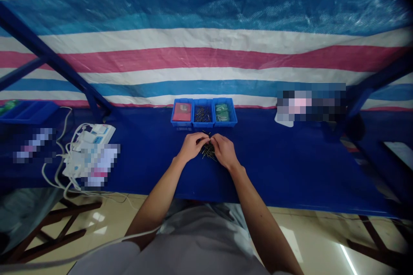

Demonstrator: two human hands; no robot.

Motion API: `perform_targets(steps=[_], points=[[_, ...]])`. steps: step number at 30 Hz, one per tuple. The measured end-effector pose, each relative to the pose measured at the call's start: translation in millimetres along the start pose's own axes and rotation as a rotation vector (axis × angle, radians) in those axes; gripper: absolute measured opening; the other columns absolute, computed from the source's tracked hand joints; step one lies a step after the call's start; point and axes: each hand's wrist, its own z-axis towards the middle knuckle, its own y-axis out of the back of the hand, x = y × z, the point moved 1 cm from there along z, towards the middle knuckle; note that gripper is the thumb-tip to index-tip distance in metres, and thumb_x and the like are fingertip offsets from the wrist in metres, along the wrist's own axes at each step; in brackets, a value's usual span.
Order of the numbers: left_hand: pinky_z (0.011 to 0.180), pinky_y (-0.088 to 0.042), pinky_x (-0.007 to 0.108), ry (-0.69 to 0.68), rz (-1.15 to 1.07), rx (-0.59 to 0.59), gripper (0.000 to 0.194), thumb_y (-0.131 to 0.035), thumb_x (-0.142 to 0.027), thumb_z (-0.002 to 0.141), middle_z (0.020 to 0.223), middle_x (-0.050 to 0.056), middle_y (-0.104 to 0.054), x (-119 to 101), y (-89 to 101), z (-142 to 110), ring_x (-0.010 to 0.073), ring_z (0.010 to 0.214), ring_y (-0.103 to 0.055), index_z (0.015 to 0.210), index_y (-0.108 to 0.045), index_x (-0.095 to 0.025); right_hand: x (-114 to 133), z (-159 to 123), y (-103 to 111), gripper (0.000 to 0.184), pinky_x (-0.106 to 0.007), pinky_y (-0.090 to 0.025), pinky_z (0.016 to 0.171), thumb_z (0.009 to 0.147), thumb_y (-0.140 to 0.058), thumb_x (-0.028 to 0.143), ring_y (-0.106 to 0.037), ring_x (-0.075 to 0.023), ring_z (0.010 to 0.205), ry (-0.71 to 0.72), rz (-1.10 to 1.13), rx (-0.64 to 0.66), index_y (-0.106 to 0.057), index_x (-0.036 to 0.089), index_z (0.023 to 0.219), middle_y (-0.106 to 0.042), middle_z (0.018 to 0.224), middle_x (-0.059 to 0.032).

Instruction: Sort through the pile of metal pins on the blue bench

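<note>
Watching remotely, I see the bare left hand (191,146) curled, fingertips together; I cannot tell on what. Just right of it lies a loose pile of thin, dark, rod-like pieces (209,152), which a brushing finger could scatter. Beyond, the bare right hand (225,149) curls too, grip unclear; crowded fingertips could collide.

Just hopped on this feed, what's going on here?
A person at a blue table has the left hand and right hand close together at a pile of small dark pieces. The fingertips meet over it; whether they grip a piece is too small to tell. Just beyond stand three blue bins side by side, the middle one holding similar dark pieces.
</note>
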Motion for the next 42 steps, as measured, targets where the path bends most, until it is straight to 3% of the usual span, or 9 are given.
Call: perform_targets(steps=[5,10,15,27,36,38,42], points=[[0.071,-0.048,0.025,0.004,0.018,0.004,0.02,-0.059,-0.029,0.094,0.083,0.004,-0.074,-0.9,-0.3,-0.5,0.0157,0.074,-0.067,0.088,-0.073,-0.017,-0.4,-1.2,1.6,0.035,-0.028,-0.037,0.062,0.104,-0.037,0.035,-0.054,-0.0169,0.063,-0.036,0.001,-0.028,-0.055,0.021,0.078,-0.059,0.07,-0.0024],[0.07,-0.048,0.024,0.021,0.025,-0.012,0.02,-0.058,-0.03,0.095,0.081,0.003,-0.074,-0.7,0.4,-1.3,0.015,0.072,-0.066,0.091,-0.072,-0.016,4.0,-1.2,7.2,0.023,-0.029,-0.046,0.07,0.102,-0.045,0.035,-0.064,-0.0187,0.077,-0.019,0.162,-0.05,-0.063,0.022,0.103,-0.069,0.091,-0.0062],[0.068,-0.047,0.023,0.039,0.003,-0.018,0.021,-0.057,-0.03,0.095,0.081,0.003,-0.074,-2.7,1.1,-1.3,0.0141,0.071,-0.066,0.09,-0.072,-0.016,4.8,-1.3,5.9,0.023,-0.03,-0.049,0.074,0.101,-0.046,0.033,-0.065,-0.019,0.081,-0.006,0.209,-0.074,-0.066,0.022,0.107,-0.07,0.096,-0.0065],[0.067,-0.047,0.023,0.036,-0.01,-0.014,0.021,-0.058,-0.03,0.095,0.076,0.002,-0.072,-1.9,0.4,-1.2,0.0139,0.069,-0.065,0.086,-0.071,-0.016,2.2,-1.5,5.0,0.029,-0.029,-0.045,0.071,0.103,-0.04,0.032,-0.062,-0.0183,0.076,-0.013,0.115,-0.062,-0.065,0.021,0.092,-0.065,0.084,-0.0054],[0.07,-0.047,0.024,0.011,-0.02,0.015,0.021,-0.059,-0.029,0.095,0.08,0.003,-0.073,-3.2,0.8,-1.2,0.0146,0.072,-0.066,0.086,-0.071,-0.016,-1.9,-2.2,-0.2,0.046,-0.028,-0.034,0.061,0.106,-0.035,0.039,-0.052,-0.0159,0.056,-0.013,-0.107,-0.028,-0.053,0.021,0.068,-0.056,0.06,-0.0013],[0.069,-0.047,0.023,0.025,-0.026,0.014,0.021,-0.058,-0.03,0.095,0.079,0.003,-0.073,-3.1,1.0,-1.3,0.0143,0.071,-0.066,0.087,-0.071,-0.015,-1.9,-2.3,1.8,0.043,-0.028,-0.037,0.064,0.105,-0.037,0.04,-0.057,-0.0168,0.062,-0.011,-0.072,-0.041,-0.058,0.021,0.074,-0.062,0.066,-0.0028],[0.066,-0.045,0.023,0.055,-0.009,-0.016,0.021,-0.058,-0.031,0.094,0.079,0.003,-0.073,-2.2,1.2,-1.3,0.0136,0.068,-0.064,0.089,-0.071,-0.015,-0.6,-2.4,5.0,0.025,-0.03,-0.045,0.076,0.102,-0.046,0.039,-0.065,-0.0203,0.082,0.012,0.068,-0.073,-0.064,0.022,0.108,-0.071,0.094,-0.0066]])
